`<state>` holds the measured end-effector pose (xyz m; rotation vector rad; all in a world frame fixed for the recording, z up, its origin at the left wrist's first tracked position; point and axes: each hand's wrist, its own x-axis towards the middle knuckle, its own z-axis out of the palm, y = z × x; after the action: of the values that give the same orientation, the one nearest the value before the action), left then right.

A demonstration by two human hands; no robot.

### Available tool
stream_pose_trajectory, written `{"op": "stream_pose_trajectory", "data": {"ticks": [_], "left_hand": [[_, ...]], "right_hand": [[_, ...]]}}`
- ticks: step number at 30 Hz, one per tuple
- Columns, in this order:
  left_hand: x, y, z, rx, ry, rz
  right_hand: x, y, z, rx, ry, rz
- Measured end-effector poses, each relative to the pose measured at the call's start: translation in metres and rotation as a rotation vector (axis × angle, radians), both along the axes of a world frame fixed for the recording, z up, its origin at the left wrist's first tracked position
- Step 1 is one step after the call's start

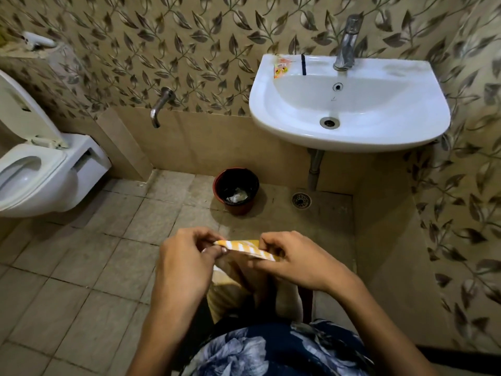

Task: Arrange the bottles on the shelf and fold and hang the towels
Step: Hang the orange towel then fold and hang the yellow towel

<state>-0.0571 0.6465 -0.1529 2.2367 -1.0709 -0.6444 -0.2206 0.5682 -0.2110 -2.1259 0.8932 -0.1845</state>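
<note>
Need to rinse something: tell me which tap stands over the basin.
The upright chrome tap mounted on the sink rim; the other, a bent wall spout, sits low left over bare floor.

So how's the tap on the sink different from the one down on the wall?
The sink tap stands upright on the white sink's back rim; the wall tap juts from the tiles lower down, left of the sink, with its spout curving downward. The sink tap looks thicker. Both are silver metal.

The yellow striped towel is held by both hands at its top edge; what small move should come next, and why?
Probably bring the two hands together to fold the towel in half. The left hand and the right hand each pinch the top edge, apart, while the rest hangs below in front of the person, so it looks ready for a fold. No rail shows in this view for hanging.
</note>
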Motion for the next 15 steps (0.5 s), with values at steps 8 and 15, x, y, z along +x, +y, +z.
{"op": "stream_pose_trajectory", "data": {"ticks": [8,15], "left_hand": [[0.016,-0.001,0.002,0.016,-0.017,0.052],[-0.003,-0.001,0.000,0.206,0.135,-0.356]], "right_hand": [[-0.014,-0.004,-0.005,0.116,0.067,-0.028],[0.003,0.011,0.008,0.128,-0.154,0.031]]}}
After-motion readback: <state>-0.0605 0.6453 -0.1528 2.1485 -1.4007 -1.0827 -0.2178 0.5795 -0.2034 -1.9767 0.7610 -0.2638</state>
